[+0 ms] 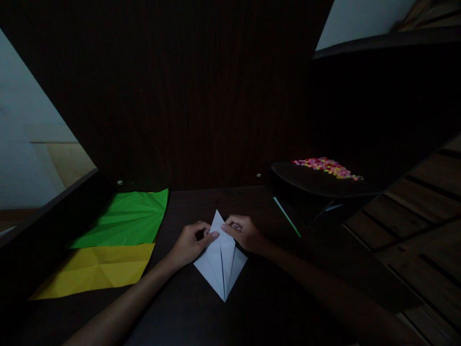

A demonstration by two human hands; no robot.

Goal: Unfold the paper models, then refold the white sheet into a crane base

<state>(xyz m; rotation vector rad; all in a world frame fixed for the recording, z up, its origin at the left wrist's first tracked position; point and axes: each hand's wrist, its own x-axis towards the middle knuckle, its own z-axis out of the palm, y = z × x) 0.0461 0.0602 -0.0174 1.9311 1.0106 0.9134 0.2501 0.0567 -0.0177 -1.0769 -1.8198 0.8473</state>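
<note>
A white sheet of folded origami paper (212, 265) lies on the dark tabletop, kite-shaped, with one point facing away from me and one toward me. Flaps meet along its centre line, and a narrow gap shows in the lower half. My left hand (190, 242) pinches its upper left edge, thumb on top and fingers curled beneath. On the upper right edge, my right hand (247, 233) grips the same paper between thumb and bent fingers. The fingertips under the paper are hidden.
Left of my hands lie a creased green sheet (129, 218) and a yellow sheet (104, 269) partly under it. A thin green-and-white strip (286, 216) rests at the right. Small colourful pieces (326, 166) cover part of a raised corner shelf (298, 179). A dark panel (201, 96) rises behind.
</note>
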